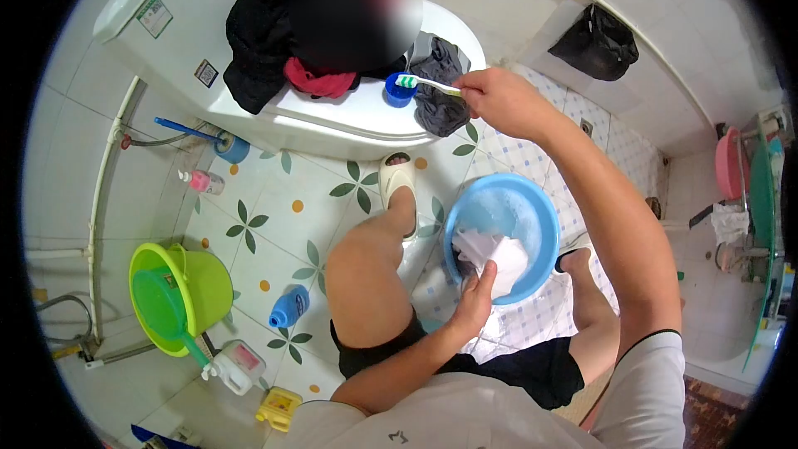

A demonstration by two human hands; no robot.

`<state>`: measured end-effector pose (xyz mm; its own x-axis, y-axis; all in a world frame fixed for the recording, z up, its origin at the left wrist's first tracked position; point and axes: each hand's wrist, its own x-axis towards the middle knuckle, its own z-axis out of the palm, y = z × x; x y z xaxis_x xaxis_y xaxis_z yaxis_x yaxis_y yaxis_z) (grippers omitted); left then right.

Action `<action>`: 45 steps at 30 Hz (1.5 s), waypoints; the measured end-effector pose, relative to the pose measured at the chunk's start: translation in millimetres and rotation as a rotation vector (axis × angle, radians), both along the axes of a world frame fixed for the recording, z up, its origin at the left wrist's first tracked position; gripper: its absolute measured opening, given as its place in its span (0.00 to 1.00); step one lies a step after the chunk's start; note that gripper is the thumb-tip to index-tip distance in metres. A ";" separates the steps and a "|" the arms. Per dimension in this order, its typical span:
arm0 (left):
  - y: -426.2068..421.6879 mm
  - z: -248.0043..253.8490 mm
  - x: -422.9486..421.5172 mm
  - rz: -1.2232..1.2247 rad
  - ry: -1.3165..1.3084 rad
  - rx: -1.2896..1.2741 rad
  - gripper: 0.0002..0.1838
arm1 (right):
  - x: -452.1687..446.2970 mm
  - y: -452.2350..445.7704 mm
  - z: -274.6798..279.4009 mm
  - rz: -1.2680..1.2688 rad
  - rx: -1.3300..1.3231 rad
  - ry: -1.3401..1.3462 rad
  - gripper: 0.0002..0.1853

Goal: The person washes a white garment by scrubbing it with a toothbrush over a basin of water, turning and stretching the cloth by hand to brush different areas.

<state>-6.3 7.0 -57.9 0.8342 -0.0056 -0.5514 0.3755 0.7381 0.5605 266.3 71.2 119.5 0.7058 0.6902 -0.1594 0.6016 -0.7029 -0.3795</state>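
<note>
My right hand [503,102] is closed on the handle of a white and green toothbrush [436,86]. Its bristle head is over a small blue cup [401,91] on the white toilet lid [345,112]. Lower down, my left hand [475,298] grips a wet white cloth [492,256] at the near side of a light blue basin [546,199]. Sudsy water [499,204] fills part of the basin, which stands on the floor between my legs.
Dark clothes [258,41] and a grey cloth [440,100] lie on the toilet lid. On the tiled floor stand a green bucket [218,283], a white jug [239,366], a yellow bottle [278,407] and a pink bottle [205,182]; a blue bottle [288,308] is nearer my leg.
</note>
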 end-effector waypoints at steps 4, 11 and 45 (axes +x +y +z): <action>0.1 -8.9 3.0 0.060 0.046 -0.034 0.32 | -13.5 -20.5 9.0 -0.017 0.114 0.030 0.16; 18.1 17.5 10.8 0.083 -0.069 -0.144 0.33 | -75.4 -86.3 45.7 -0.168 0.165 0.177 0.15; 15.5 56.2 16.5 -0.029 -0.149 -0.272 0.29 | -204.6 -214.8 0.0 -0.235 0.014 -0.086 0.14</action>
<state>10.2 22.6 -1.7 0.9032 -0.1612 -0.3977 0.3270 0.8587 0.3946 61.7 -143.6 119.6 0.8575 0.5076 -0.0836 0.4529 -0.8221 -0.3451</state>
